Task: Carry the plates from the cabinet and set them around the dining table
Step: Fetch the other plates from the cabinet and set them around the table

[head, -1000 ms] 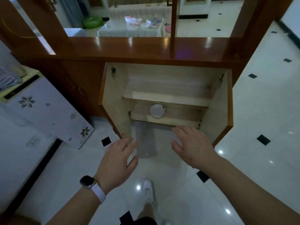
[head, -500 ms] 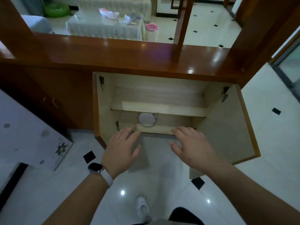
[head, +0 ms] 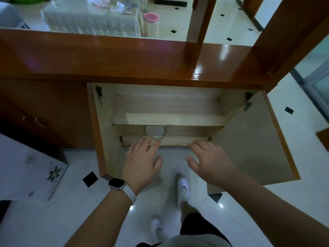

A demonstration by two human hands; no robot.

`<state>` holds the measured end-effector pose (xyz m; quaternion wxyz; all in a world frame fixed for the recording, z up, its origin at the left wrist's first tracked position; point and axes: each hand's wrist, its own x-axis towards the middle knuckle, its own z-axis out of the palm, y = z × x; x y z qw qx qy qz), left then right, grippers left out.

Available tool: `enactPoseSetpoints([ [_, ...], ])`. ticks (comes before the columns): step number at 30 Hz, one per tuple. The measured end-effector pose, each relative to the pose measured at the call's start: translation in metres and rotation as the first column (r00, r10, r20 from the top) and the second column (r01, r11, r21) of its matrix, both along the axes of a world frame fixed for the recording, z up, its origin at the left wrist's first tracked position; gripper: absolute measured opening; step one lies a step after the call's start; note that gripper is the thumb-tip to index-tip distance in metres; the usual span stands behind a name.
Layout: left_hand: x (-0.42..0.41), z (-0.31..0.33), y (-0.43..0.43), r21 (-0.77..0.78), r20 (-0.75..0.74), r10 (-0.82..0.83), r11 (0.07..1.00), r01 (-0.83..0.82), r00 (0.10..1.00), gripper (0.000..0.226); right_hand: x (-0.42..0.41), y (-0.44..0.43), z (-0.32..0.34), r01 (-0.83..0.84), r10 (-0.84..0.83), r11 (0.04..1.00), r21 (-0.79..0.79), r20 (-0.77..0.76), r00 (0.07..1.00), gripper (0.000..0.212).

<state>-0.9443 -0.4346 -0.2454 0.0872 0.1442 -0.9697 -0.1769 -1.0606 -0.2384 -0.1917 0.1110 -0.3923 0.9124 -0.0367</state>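
A low wooden cabinet [head: 167,102] stands open in front of me, both doors swung out. On its lower shelf sits a small stack of pale round plates [head: 155,132], partly hidden under the upper shelf. My left hand [head: 142,162], with a watch on the wrist, hovers just in front of the plates with fingers spread and holds nothing. My right hand [head: 209,160] is level with it, to the right of the plates, also spread and holding nothing. The dining table [head: 90,19] with a pale cloth stands beyond the cabinet.
The left door [head: 98,139] and right door [head: 256,145] flank my hands. A glossy brown countertop [head: 124,57] with wooden posts [head: 199,24] runs above. A white flowered appliance [head: 30,166] stands at the left. A pink bowl [head: 151,17] sits by the table.
I have stepped closer to the cabinet. Both hands have moved forward toward the lower shelf, and the left hand's fingertips now reach the shelf edge by the plates.
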Motion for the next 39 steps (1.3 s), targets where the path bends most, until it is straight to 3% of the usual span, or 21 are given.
enactPoseSetpoints([
  [7, -0.025, -0.021, -0.015, -0.01, 0.042, 0.087, 0.996, -0.087, 0.995, 0.048, -0.036, -0.023, -0.027, 0.001, -0.001, 1.0, -0.013, 0.043, 0.999, 0.05],
  [16, -0.108, -0.118, -0.018, 0.072, 0.181, 0.178, 0.978, -0.194, 0.967, 0.056, -0.112, -0.051, -0.119, 0.052, -0.048, 0.998, -0.022, 0.165, 0.985, 0.047],
  [21, -0.153, -0.187, -0.03, 0.057, 0.167, 0.245, 0.965, -0.257, 0.955, 0.051, -0.156, -0.065, -0.195, 0.033, -0.022, 0.998, -0.048, 0.206, 0.978, 0.061],
  [26, -0.187, -0.272, -0.039, 0.037, 0.178, 0.247, 0.966, -0.258, 0.952, 0.049, -0.189, -0.083, -0.282, -0.029, 0.047, 0.995, -0.092, 0.209, 0.977, 0.057],
  [39, -0.233, -0.498, -0.093, -0.11, 0.197, 0.182, 0.98, -0.163, 0.963, 0.056, -0.258, -0.117, -0.523, -0.131, 0.13, 0.991, 0.01, 0.088, 0.988, 0.056],
])
